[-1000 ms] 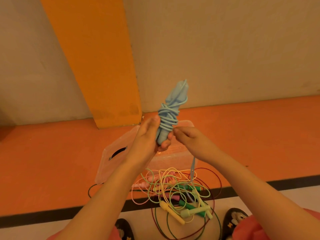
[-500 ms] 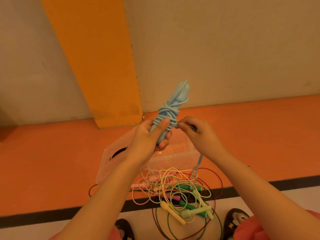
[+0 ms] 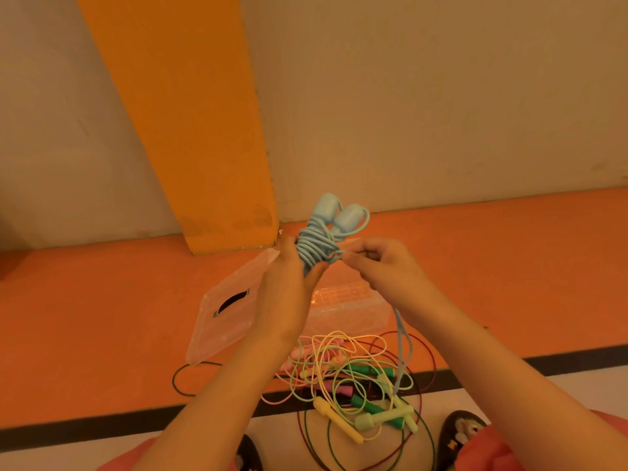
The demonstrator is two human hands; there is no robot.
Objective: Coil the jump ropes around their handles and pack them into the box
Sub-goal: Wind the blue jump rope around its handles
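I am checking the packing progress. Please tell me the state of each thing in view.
blue jump rope: mostly coiled around its handles, tail hanging loose.
left hand: grips the blue jump rope.
right hand: pinches its tail.
box: open.
lid: off, beside the box.
other jump ropes: uncoiled, tangled.

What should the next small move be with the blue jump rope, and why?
Probably another wrap: the right hand should carry the cord it pinches once more round the blue handles, which the left hand grips. A loose tail of blue cord hangs from the right hand down to the rope pile on the floor, so the coil looks unfinished.
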